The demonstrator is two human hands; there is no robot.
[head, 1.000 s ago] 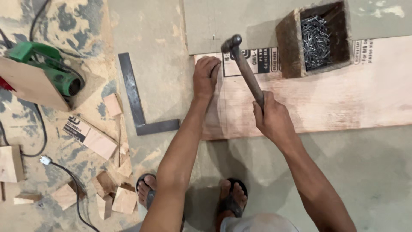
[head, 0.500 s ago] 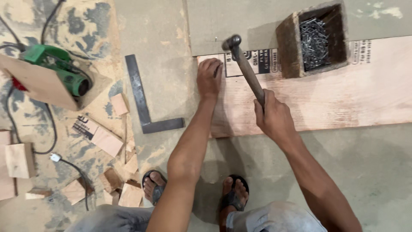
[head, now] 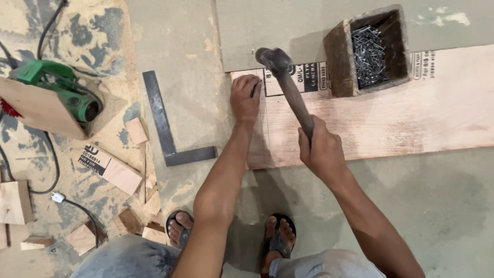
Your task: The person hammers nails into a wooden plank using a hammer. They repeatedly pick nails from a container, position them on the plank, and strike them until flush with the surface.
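The nail, if any, under the left hand (head: pixel 245 96) is hidden by the curled fingers, and the raised hammer (head: pixel 288 87) covers part of the board (head: pixel 391 118) label while its grip end is buried in the right hand (head: pixel 319 149). The board runs off the right edge, the green saw (head: pixel 56 87) is partly behind a wood panel (head: pixel 36 110) with its cord cut off at the left, and the person's knees leave the bottom edge. Nails in the box (head: pixel 339 56) are too small to tell apart.
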